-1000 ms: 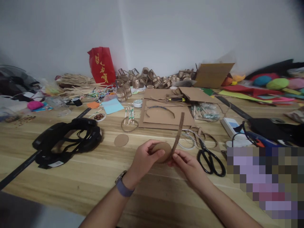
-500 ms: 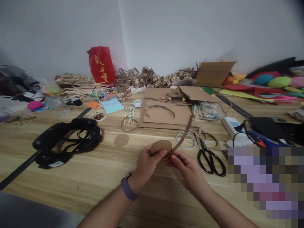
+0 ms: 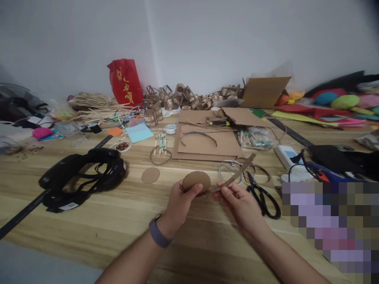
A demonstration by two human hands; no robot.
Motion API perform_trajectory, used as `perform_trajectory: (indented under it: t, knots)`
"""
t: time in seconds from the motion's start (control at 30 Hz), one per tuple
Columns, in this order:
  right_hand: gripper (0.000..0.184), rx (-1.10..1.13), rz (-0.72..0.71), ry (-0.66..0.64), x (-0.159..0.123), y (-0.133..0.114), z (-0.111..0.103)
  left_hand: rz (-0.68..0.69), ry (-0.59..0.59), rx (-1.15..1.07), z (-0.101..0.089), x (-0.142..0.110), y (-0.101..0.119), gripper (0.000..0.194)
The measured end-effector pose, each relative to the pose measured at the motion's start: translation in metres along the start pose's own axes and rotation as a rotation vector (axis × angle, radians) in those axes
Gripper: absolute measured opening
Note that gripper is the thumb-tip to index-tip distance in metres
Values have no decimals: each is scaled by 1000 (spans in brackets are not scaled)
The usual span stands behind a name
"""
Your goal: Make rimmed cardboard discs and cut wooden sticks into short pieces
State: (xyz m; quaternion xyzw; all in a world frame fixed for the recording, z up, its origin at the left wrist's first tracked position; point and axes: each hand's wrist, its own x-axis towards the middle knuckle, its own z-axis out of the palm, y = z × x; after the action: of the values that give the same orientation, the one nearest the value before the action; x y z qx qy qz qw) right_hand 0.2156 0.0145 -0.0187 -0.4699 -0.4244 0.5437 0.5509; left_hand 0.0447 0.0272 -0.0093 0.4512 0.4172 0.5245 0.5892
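Between thumb and fingers, my left hand (image 3: 184,199) grips a round cardboard disc (image 3: 196,180), its flat face tilted up. My right hand (image 3: 237,201) pinches a narrow cardboard strip (image 3: 241,167) near its lower end, and the strip slants up to the right. Disc and strip are apart, with a small gap between the two hands. A second cardboard disc (image 3: 151,175) lies flat on the table left of my hands. Behind it is a cardboard ring (image 3: 160,156) resting partly over some wrapped sticks (image 3: 160,142).
Black-handled scissors (image 3: 265,201) lie just right of my right hand, by a white ring roll (image 3: 226,173). Stacked cardboard sheets (image 3: 204,148) lie ahead. A black headset (image 3: 83,177) is at left. Small woven baskets (image 3: 183,94) and a red bag (image 3: 126,81) stand at the back.
My hands have moved apart. The strip has come away from the disc's edge and leans further right and lower; the disc has shifted slightly left with my left hand.
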Motion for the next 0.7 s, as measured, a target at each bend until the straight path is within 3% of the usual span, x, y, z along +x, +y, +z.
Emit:
perform_trajectory:
  t: [0.5, 0.7]
  knots:
    - [41, 30, 13, -28, 2, -2, -3, 76, -99, 230, -5, -1, 4, 32]
    - [40, -100, -29, -42, 0, -4, -5, 106, -148, 250, -5, -3, 5, 27]
